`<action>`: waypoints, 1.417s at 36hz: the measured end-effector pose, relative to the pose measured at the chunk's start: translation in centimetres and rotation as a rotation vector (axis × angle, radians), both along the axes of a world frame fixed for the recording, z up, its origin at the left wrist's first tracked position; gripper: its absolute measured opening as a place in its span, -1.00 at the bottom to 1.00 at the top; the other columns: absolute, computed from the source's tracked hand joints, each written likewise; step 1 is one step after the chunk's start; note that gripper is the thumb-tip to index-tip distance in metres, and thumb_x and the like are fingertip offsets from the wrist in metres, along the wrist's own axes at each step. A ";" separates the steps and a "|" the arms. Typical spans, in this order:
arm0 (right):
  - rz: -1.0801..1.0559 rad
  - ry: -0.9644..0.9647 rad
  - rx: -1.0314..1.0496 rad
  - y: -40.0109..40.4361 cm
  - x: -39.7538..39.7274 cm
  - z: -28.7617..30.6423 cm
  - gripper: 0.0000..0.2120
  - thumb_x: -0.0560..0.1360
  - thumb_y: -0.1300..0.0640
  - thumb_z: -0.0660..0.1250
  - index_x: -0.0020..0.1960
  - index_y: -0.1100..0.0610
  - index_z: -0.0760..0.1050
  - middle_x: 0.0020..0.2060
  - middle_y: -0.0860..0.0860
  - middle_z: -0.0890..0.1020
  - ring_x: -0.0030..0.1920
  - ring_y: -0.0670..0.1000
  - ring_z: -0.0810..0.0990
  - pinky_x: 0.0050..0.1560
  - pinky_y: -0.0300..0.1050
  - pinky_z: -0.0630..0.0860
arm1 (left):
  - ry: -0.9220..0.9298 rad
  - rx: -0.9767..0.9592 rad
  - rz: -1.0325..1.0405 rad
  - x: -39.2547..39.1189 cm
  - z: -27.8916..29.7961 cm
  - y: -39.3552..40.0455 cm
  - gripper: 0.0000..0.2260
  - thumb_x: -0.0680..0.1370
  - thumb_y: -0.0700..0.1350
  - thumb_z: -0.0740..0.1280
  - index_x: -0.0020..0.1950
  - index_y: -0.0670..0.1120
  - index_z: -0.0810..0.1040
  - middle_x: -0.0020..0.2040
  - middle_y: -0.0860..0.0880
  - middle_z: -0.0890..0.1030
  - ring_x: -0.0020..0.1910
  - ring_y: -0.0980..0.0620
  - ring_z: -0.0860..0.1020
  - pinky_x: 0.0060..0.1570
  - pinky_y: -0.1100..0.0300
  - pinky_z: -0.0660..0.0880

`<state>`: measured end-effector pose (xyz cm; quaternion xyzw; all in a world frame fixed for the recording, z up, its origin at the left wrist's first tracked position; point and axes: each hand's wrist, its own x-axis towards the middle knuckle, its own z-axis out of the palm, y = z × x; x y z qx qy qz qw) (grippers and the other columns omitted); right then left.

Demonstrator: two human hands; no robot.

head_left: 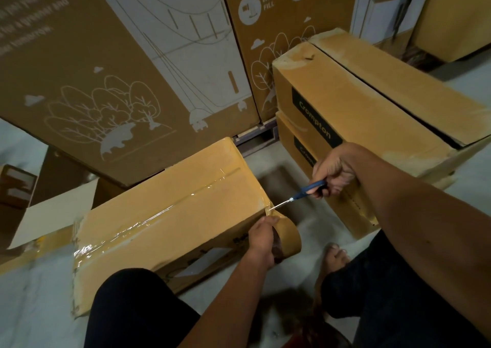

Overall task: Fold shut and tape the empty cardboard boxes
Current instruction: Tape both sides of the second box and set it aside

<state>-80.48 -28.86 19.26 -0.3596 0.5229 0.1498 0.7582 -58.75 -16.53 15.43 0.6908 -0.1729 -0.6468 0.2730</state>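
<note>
The cardboard box we are sealing lies on the floor just ahead of our knees, its flaps folded shut and a glossy strip of clear tape running along the top seam from the near left corner to the right end. At that right end the tape is still joined to the tape roll, which our left hand clasps around its rim, holding it just off the box's corner. Our right hand is clenched through the blue handles of the scissors, whose blades reach the stretched tape beside the corner. We judge this box nearly finished: the cut is what remains, then pressing the loose end down. To the right, two long Crompton boxes sit stacked; the upper one shows a dark open gap along its top seam, so it seems still to need taping. On the left, a loose flap suggests another unclosed box. Tall printed cartons stand behind.
</note>
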 end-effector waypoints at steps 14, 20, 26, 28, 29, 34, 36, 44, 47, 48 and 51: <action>0.073 0.030 0.059 0.0 0.5 -0.7 -0.55 0.06 0.14 0.71 -0.18 0.20 0.57 -0.22 0.09 0.58 -0.29 -0.08 0.49 -0.28 -0.26 0.47 | -0.054 -0.025 -0.035 0.0 0.3 0.0 -0.90 0.57 -0.09 0.30 0.00 -0.05 0.59 0.04 -0.16 0.61 0.04 -0.16 0.56 0.14 -0.10 0.52; 0.217 0.078 0.086 -0.5 0.5 -0.1 -0.52 0.03 0.09 0.72 -0.20 0.18 0.55 -0.27 0.04 0.56 -0.37 -0.12 0.49 -0.41 -0.31 0.43 | -0.060 -0.030 -0.037 -0.1 0.4 0.2 -0.89 0.56 -0.08 0.32 -0.03 -0.07 0.61 0.07 -0.18 0.62 0.08 -0.18 0.57 0.17 -0.17 0.50; 0.123 0.047 0.027 -0.2 1.0 0.1 -0.47 -0.03 0.10 0.74 -0.19 0.18 0.57 -0.26 0.06 0.57 -0.34 -0.10 0.48 -0.37 -0.30 0.44 | -0.062 -0.036 -0.014 -0.2 0.3 0.1 -0.90 0.54 -0.08 0.33 -0.05 -0.05 0.62 0.05 -0.18 0.63 0.09 -0.20 0.58 0.17 -0.23 0.50; 0.090 0.026 0.010 -0.2 1.2 -0.1 -0.43 -0.05 0.10 0.74 -0.15 0.18 0.55 -0.25 0.07 0.57 -0.33 -0.10 0.46 -0.34 -0.29 0.44 | -0.060 -0.033 0.003 -0.3 0.3 0.1 -0.91 0.54 -0.08 0.33 -0.06 -0.05 0.62 0.04 -0.19 0.63 0.07 -0.21 0.58 0.15 -0.23 0.51; 0.070 0.017 0.005 -0.2 1.2 -0.2 -0.42 -0.05 0.10 0.74 -0.15 0.18 0.54 -0.25 0.07 0.57 -0.34 -0.10 0.46 -0.35 -0.29 0.44 | -0.056 -0.031 0.007 -0.4 0.4 0.2 -0.90 0.54 -0.08 0.33 -0.04 -0.06 0.62 0.04 -0.19 0.62 0.07 -0.21 0.58 0.13 -0.22 0.52; 0.041 0.007 0.028 0.1 1.2 -0.3 -0.47 -0.07 0.09 0.74 -0.25 0.18 0.54 -0.27 0.08 0.56 -0.37 -0.10 0.46 -0.39 -0.30 0.46 | -0.035 -0.032 0.010 -0.6 0.1 0.4 -0.90 0.56 -0.09 0.32 -0.03 -0.07 0.61 0.05 -0.18 0.61 0.09 -0.21 0.57 0.15 -0.19 0.51; 0.095 0.028 0.044 0.0 1.2 -0.4 -0.44 -0.06 0.08 0.74 -0.21 0.18 0.51 -0.26 0.08 0.55 -0.36 -0.11 0.45 -0.38 -0.31 0.46 | -0.022 -0.022 0.022 -0.6 0.0 0.3 -0.91 0.56 -0.11 0.32 -0.06 -0.09 0.60 0.00 -0.18 0.61 0.07 -0.21 0.58 0.15 -0.19 0.52; 0.101 0.029 0.018 0.0 1.7 -0.5 -0.46 0.00 0.09 0.72 -0.16 0.16 0.51 -0.26 0.07 0.54 -0.38 -0.11 0.45 -0.38 -0.32 0.45 | -0.030 -0.014 0.013 -0.4 0.0 0.5 -0.92 0.56 -0.14 0.31 -0.08 -0.09 0.59 -0.07 -0.17 0.60 -0.06 -0.15 0.57 0.07 -0.08 0.52; 0.061 0.015 -0.031 0.2 2.1 -0.8 -0.64 0.18 0.08 0.62 -0.20 0.15 0.49 -0.29 0.06 0.53 -0.40 -0.12 0.42 -0.42 -0.32 0.40 | -0.023 -0.016 0.019 -0.4 0.0 0.5 -0.90 0.56 -0.13 0.32 -0.12 -0.10 0.59 -0.10 -0.18 0.60 -0.07 -0.15 0.56 0.10 -0.14 0.52; 0.043 0.012 -0.052 0.3 2.2 -0.8 -0.71 0.24 0.07 0.56 -0.22 0.15 0.49 -0.31 0.05 0.52 -0.42 -0.12 0.41 -0.44 -0.32 0.38 | -0.021 -0.019 0.021 -0.4 0.1 0.4 -0.90 0.56 -0.13 0.32 -0.13 -0.10 0.59 -0.12 -0.18 0.60 -0.08 -0.15 0.56 0.11 -0.15 0.52; -0.025 -0.014 -0.080 0.4 2.1 -0.7 -0.83 0.40 0.09 0.45 -0.25 0.18 0.55 -0.34 0.05 0.54 -0.45 -0.12 0.41 -0.48 -0.33 0.34 | -0.023 -0.024 0.016 -0.4 0.1 0.4 -0.90 0.56 -0.10 0.32 -0.07 -0.09 0.61 -0.05 -0.16 0.61 -0.01 -0.18 0.58 0.14 -0.18 0.52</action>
